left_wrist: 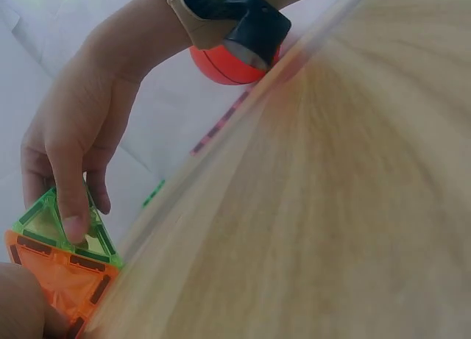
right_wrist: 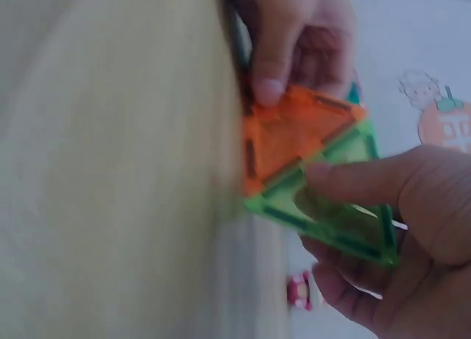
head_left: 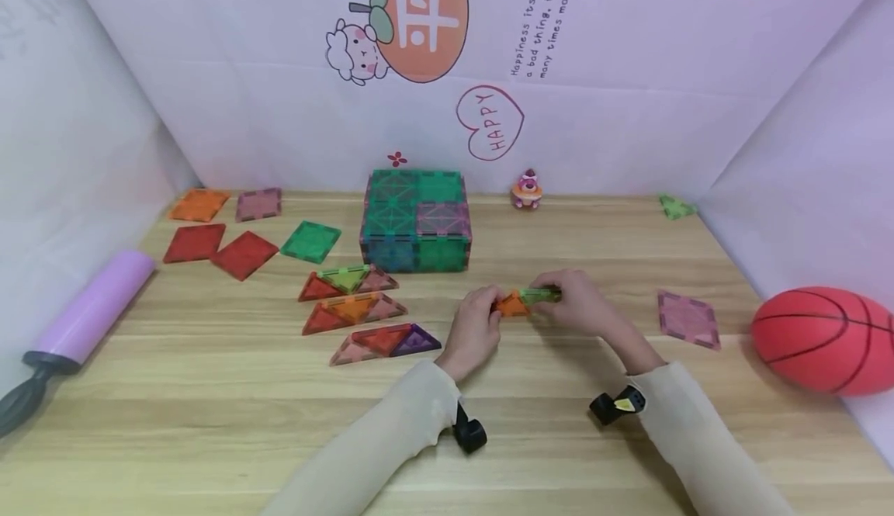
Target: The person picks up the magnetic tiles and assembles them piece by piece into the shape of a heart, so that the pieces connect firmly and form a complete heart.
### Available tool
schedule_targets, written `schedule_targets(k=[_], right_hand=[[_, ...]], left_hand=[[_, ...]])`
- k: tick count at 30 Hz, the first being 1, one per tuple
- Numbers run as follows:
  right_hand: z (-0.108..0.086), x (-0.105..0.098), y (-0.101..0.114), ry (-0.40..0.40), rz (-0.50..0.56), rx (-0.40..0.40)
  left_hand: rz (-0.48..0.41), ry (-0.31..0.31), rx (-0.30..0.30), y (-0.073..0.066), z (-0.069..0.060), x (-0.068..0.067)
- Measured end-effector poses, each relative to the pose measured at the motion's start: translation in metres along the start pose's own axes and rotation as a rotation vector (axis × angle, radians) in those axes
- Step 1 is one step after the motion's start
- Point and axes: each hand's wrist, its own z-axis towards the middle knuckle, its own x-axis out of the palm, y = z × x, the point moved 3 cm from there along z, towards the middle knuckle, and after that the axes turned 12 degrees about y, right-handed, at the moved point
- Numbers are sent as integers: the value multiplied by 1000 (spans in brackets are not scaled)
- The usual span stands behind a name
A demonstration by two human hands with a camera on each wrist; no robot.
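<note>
An orange triangular magnetic tile (right_wrist: 298,126) stands upright on the table, and my left hand (head_left: 476,328) pinches it at its outer side. Along its slanted edge a green triangular magnetic tile (right_wrist: 335,188) meets it, the two edges touching. My right hand (head_left: 574,300) pinches the green tile between thumb and fingers. Left of my hands stand three rows of joined triangular tiles: a red, green and pink row (head_left: 348,279), a red, orange and pink row (head_left: 355,310), and a pink, red and purple row (head_left: 386,341).
Behind the rows sits a box of green, blue and pink tiles (head_left: 417,221). Loose tiles, among them a green square (head_left: 310,242), lie at back left. A pink tile (head_left: 687,319) and a red ball (head_left: 827,340) are at right, a purple pump (head_left: 94,310) at left, a small figurine (head_left: 527,190) behind.
</note>
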Motion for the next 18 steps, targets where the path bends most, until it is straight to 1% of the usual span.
schedule_targets(k=[2, 4, 5, 6, 7, 10, 12, 14, 16, 18], right_hand=[[-1, -7, -8, 26, 75, -8], [-4, -17, -16, 35, 158, 11], [-4, -24, -22, 28, 199, 20], [-5, -30, -28, 5, 228, 32], [-5, -37, -35, -23, 237, 62], [-3, -56, -65, -111, 172, 162], [-2, -69, -88, -132, 100, 249], [-3, -80, -112, -93, 39, 344], [-6, -91, -136, -20, -17, 431], [-12, -101, -157, 47, -62, 500]], left_hand=[[-2, 1, 2, 0, -1, 1], [-2, 3, 3, 0, -2, 1], [0, 4, 3, 0, -2, 2], [3, 7, 1, -1, -2, 2], [7, 9, 1, -1, -2, 2], [20, 15, 1, -2, -3, 3], [27, 15, 6, -3, -4, 4], [27, 16, 14, -4, -5, 6], [22, 22, 17, -4, -6, 9], [16, 30, 22, -6, -7, 11]])
